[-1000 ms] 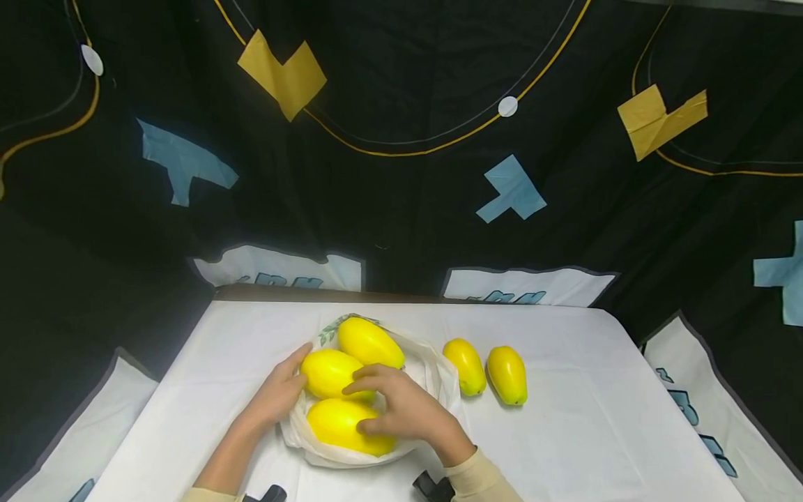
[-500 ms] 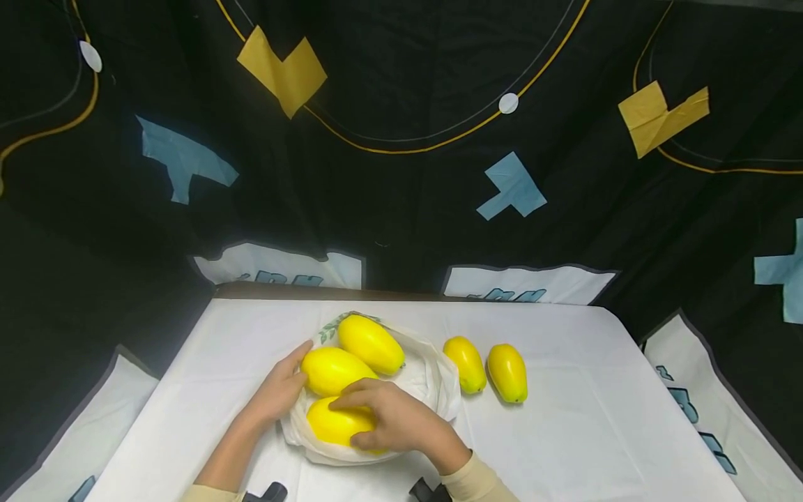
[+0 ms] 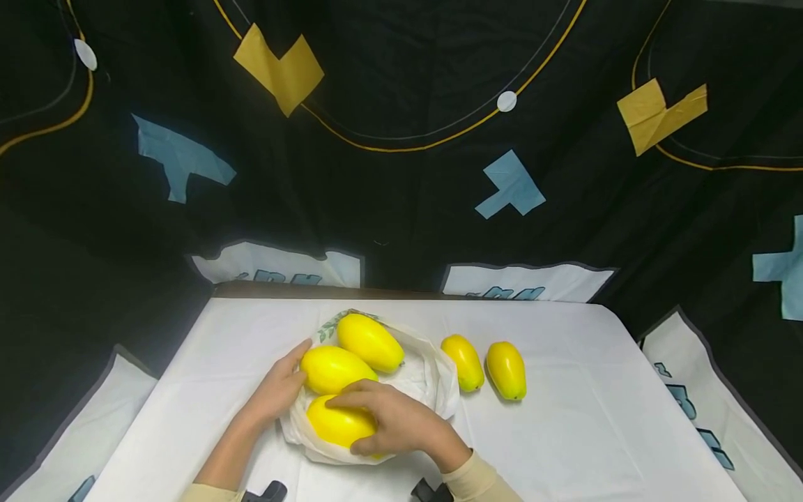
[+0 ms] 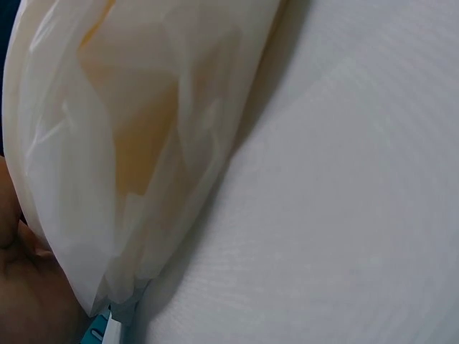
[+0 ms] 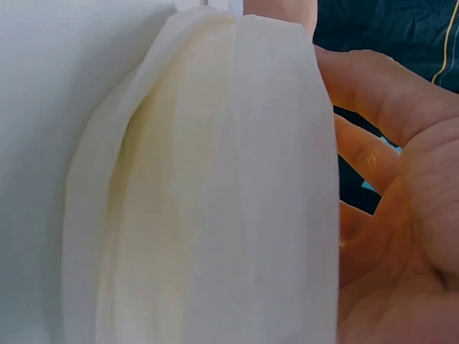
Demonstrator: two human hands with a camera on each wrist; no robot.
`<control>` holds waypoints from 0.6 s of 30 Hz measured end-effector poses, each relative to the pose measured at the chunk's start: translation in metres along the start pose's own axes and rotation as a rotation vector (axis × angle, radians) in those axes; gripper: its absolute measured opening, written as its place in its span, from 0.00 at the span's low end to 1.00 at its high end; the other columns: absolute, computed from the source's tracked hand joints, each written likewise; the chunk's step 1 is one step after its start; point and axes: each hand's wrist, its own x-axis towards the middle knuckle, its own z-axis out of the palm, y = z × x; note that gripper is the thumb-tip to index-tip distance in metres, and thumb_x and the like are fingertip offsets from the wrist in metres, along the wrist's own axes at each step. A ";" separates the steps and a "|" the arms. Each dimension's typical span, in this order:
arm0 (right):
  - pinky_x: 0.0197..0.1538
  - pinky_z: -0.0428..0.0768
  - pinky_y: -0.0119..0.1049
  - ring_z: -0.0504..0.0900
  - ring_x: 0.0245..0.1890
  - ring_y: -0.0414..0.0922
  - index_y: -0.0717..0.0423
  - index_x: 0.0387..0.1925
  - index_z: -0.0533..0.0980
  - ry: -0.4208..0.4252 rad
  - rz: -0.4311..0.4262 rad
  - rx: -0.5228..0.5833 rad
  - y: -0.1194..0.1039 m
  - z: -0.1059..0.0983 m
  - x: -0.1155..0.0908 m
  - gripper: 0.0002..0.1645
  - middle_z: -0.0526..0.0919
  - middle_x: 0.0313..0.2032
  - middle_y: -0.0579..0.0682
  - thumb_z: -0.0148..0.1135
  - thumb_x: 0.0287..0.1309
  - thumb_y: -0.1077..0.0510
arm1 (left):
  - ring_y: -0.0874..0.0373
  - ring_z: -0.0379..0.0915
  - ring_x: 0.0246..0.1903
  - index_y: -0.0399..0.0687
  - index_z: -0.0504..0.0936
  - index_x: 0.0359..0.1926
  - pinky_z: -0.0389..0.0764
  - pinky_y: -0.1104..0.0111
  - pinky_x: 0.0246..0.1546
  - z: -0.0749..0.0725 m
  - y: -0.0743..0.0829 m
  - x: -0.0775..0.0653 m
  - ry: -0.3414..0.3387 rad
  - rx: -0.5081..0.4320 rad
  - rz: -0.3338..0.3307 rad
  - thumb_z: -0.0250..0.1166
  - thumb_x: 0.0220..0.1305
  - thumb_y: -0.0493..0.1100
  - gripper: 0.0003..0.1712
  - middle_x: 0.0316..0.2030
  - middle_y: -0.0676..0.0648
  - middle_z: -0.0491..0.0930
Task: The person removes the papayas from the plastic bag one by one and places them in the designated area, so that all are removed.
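Observation:
A thin whitish plastic bag (image 3: 442, 383) with a green leaf print lies with its mouth open, holding three yellow papayas. My left hand (image 3: 274, 396) pinches its left rim beside the middle papaya (image 3: 335, 369). Over the nearest papaya (image 3: 337, 422) curves my right hand (image 3: 396, 420), thumb on the near side and fingers across the top, gripping it. The far papaya (image 3: 370, 341) lies untouched. In the left wrist view, yellow shows through the bag (image 4: 147, 158) beside the hand (image 4: 32, 287). The right wrist view has the bag wall (image 5: 237, 179) covering the papaya and the fingertips.
Two more papayas, a left one (image 3: 463, 362) and a right one (image 3: 506, 371), lie on the white-covered table (image 3: 577, 418) to the right of the bag. Behind the table hangs a black patterned cloth (image 3: 408, 209). A black wrist mount (image 3: 431, 491) shows near each sleeve.
My right hand has moved down from above the middle and near papayas onto the nearest one and closed round it. The left hand and the bag have stayed in place.

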 end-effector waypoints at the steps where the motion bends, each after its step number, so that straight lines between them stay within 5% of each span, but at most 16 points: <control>1: 0.61 0.72 0.32 0.71 0.57 0.33 0.39 0.65 0.72 0.003 0.000 0.000 0.000 0.000 0.000 0.41 0.73 0.59 0.36 0.75 0.48 0.56 | 0.42 0.39 0.74 0.44 0.48 0.77 0.42 0.46 0.72 0.000 0.000 0.000 -0.001 0.002 0.000 0.42 0.70 0.34 0.35 0.75 0.40 0.48; 18: 0.62 0.73 0.38 0.70 0.59 0.36 0.35 0.65 0.71 0.063 0.040 -0.009 -0.001 -0.008 -0.012 0.41 0.73 0.60 0.35 0.76 0.48 0.53 | 0.42 0.39 0.74 0.41 0.48 0.76 0.42 0.47 0.72 0.001 0.001 -0.001 0.000 -0.017 0.016 0.42 0.70 0.34 0.35 0.75 0.39 0.48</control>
